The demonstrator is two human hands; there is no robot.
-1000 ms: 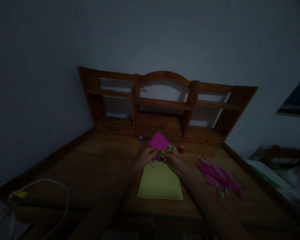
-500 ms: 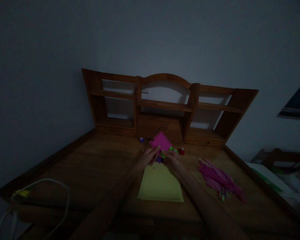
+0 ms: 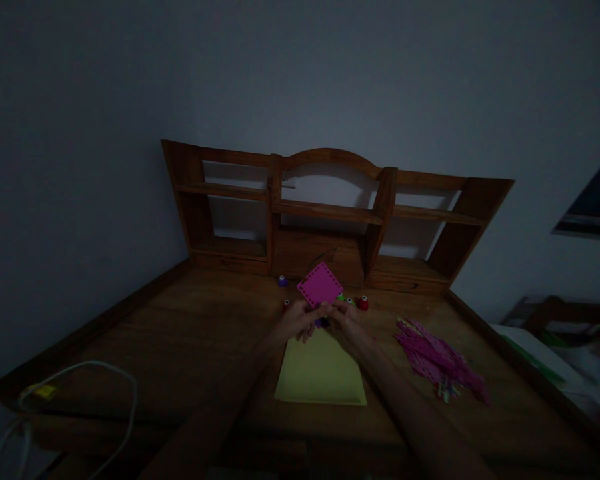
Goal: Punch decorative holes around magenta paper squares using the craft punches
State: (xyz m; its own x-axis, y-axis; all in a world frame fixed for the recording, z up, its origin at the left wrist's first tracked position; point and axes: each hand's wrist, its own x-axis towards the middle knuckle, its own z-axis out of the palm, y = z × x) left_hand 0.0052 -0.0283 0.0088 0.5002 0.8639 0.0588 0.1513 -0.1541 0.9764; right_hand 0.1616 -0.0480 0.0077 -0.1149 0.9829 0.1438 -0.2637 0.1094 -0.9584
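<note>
The room is dim. My left hand [image 3: 296,320] and my right hand [image 3: 344,319] meet at the middle of a wooden desk [image 3: 190,333], fingers closed. Between them they hold up a pink square card [image 3: 320,285] with small holes along its edges. A small purple object [image 3: 323,322], likely a craft punch, sits between the fingers at the card's lower edge. Which hand grips which piece I cannot tell for sure. A yellow sheet [image 3: 320,373] lies flat on the desk just below the hands.
Small punches lie behind the hands: a purple one [image 3: 282,281], a red one [image 3: 363,303], a green one [image 3: 341,297]. A heap of pink paper strips [image 3: 433,360] lies at right. A wooden shelf unit [image 3: 330,213] stands at the back. A white cable [image 3: 80,400] loops at front left.
The pink card has tipped and shifted slightly between the hands; the hands stay together at the same spot. The camera view has drifted a little.
</note>
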